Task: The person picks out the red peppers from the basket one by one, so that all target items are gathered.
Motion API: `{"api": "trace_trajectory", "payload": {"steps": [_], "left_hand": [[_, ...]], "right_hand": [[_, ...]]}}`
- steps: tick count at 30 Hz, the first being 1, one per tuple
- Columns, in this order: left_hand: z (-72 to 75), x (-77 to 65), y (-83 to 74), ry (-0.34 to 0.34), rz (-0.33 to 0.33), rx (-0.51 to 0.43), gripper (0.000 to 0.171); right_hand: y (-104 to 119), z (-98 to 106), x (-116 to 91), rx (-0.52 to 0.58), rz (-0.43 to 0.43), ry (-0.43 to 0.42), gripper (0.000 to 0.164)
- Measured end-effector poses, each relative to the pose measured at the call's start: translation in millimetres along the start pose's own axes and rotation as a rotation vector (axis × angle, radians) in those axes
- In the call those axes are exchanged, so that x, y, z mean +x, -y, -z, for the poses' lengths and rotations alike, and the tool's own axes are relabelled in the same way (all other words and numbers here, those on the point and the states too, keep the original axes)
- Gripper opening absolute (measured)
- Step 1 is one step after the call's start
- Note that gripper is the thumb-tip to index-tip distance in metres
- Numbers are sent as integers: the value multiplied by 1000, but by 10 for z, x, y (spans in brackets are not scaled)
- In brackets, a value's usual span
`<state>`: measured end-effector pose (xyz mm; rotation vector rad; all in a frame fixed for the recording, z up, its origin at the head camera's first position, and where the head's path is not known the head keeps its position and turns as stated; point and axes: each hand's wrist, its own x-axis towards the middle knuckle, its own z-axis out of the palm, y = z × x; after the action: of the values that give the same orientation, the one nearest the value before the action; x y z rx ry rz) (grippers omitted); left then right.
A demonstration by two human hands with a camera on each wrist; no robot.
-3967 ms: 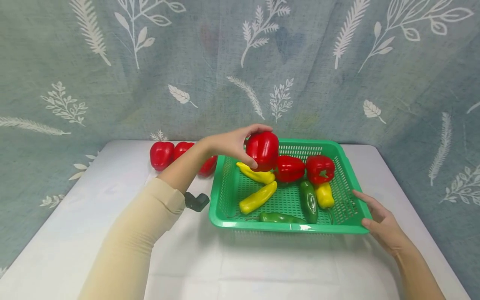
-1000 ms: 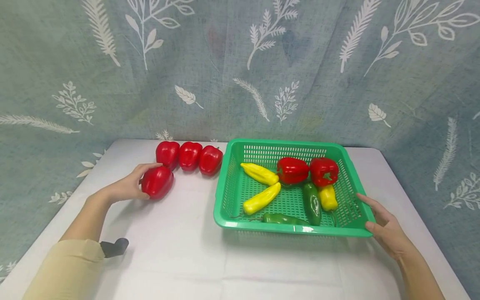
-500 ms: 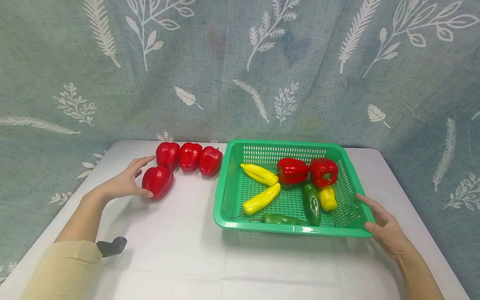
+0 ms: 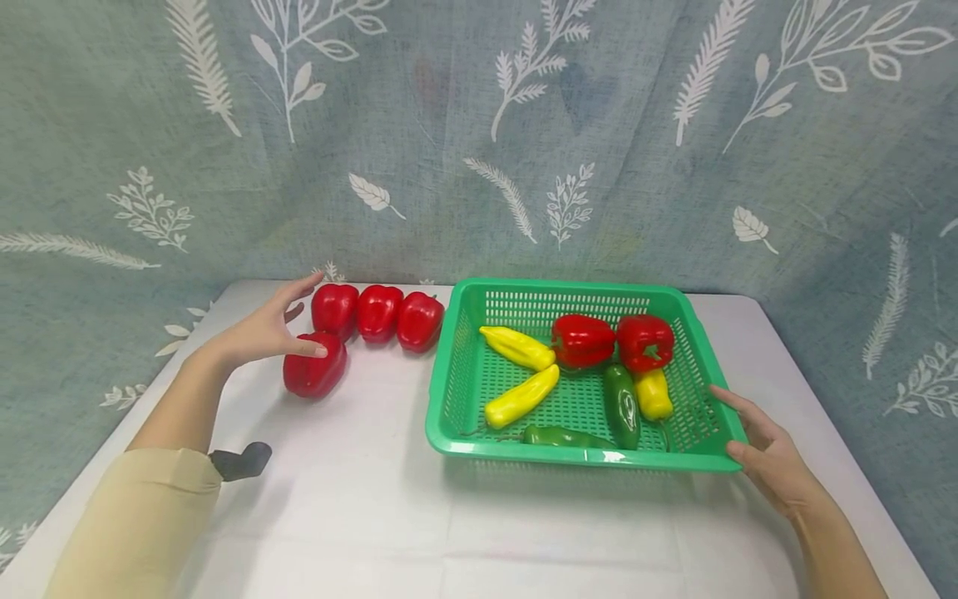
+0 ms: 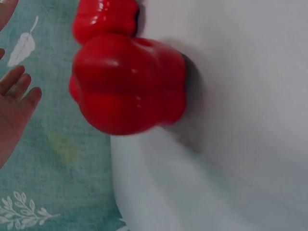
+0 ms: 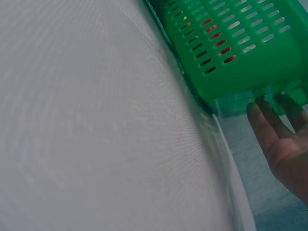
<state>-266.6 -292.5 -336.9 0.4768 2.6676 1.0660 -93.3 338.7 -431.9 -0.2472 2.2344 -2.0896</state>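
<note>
My left hand hovers with spread fingers over the front red bell pepper on the table's left side; it holds nothing. In the left wrist view that pepper lies apart from the fingers at the left edge. Behind it, three more red bell peppers form a row. My right hand touches the right rim of a green plastic basket near its front corner, and the right wrist view shows fairly straight fingers against it. Inside are two red bell peppers.
The basket also holds several long peppers, among them a yellow one and a dark green one. A white cloth covers the table. Close behind hangs a grey-green leaf-patterned curtain. A dark mount sits on my left wrist.
Earlier my left hand held a red bell pepper over the basket, then set it down in front of the row. It has let go and risen slightly. The right hand stays at the basket.
</note>
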Motion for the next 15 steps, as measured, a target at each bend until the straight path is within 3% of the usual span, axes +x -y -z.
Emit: {"api": "trace_trajectory", "payload": {"steps": [8, 15], "left_hand": [[34, 191, -294, -3, -44, 16, 106], [52, 366, -527, 41, -92, -19, 101]], "right_hand": [[5, -24, 11, -12, 3, -2, 60], [2, -10, 5, -8, 6, 2, 59]]}}
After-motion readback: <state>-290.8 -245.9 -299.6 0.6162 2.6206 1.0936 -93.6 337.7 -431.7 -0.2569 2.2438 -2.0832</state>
